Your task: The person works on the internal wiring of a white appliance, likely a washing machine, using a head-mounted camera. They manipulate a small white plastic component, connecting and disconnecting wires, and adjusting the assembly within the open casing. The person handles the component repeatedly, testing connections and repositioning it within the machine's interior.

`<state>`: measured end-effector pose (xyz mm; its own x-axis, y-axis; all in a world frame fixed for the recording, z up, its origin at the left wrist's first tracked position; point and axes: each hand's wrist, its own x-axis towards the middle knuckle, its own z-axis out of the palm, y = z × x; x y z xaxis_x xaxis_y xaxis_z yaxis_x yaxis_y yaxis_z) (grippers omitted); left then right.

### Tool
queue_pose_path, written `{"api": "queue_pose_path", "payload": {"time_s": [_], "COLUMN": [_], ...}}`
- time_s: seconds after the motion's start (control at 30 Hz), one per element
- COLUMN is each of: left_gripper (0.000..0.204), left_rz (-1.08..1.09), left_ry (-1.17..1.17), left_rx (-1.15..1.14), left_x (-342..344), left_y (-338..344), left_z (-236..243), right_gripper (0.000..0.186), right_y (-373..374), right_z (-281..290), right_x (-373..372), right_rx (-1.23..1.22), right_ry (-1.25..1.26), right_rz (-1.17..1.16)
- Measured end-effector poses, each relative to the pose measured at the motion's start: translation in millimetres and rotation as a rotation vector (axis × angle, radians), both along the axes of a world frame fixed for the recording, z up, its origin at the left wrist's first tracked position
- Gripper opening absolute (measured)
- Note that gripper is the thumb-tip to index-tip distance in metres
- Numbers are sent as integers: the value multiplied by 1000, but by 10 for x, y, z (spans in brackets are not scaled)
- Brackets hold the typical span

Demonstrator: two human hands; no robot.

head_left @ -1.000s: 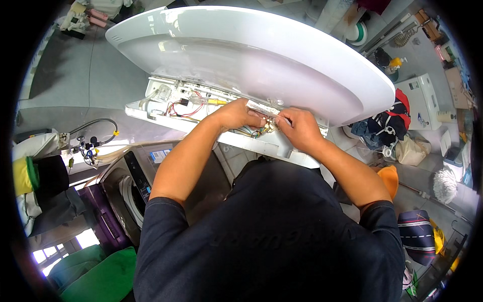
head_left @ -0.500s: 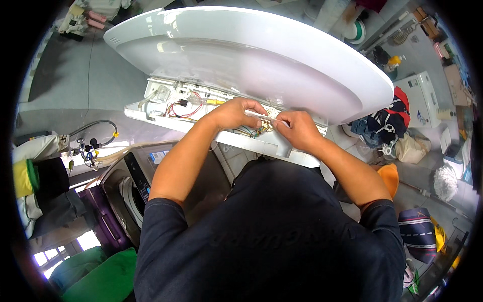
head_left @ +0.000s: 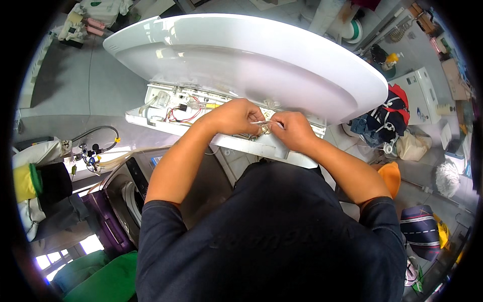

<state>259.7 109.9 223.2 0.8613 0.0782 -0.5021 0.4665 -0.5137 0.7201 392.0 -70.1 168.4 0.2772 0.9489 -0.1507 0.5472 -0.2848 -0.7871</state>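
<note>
A long white appliance casing (head_left: 241,146) lies open across the area in front of me, with wiring inside. Between my hands is a thin whitish strip (head_left: 262,123), its exact kind too small to make out. My left hand (head_left: 235,116) pinches its left end, thumb and fingers together. From the other side, my right hand (head_left: 294,130) grips the right end, fingers curled. Below the fingertips, a few wires show, partly hidden by the hands. To the left, red and black wires (head_left: 177,114) run beside a clear and yellow slim piece (head_left: 211,106) in the casing.
A large curved white panel (head_left: 251,60) rises behind the casing. At the left stand a front-loading washing machine (head_left: 132,194) and a hose with valves (head_left: 95,151). Dark and red clothing (head_left: 392,113) and a white box-like appliance (head_left: 420,93) are at the right.
Both hands have drawn slightly closer together around the strip. My left hand has shifted a little lower, covering more of the wires. The view has tilted slightly.
</note>
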Motion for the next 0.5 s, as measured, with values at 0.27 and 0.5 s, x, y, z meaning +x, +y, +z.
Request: {"api": "queue_pose_path", "payload": {"time_s": [0.27, 0.5], "left_gripper": [19, 15], "left_rz": [-80, -111], "left_ry": [-213, -275], "left_rx": [449, 420], "left_x": [67, 1], "left_y": [-287, -257], "left_z": [-160, -231], "right_gripper": [18, 19], "right_y": [-28, -33], "right_z": [-149, -165], "right_x": [-18, -25], "right_rx": [40, 60], "right_ry": [-49, -24], "right_rz": [11, 16]}}
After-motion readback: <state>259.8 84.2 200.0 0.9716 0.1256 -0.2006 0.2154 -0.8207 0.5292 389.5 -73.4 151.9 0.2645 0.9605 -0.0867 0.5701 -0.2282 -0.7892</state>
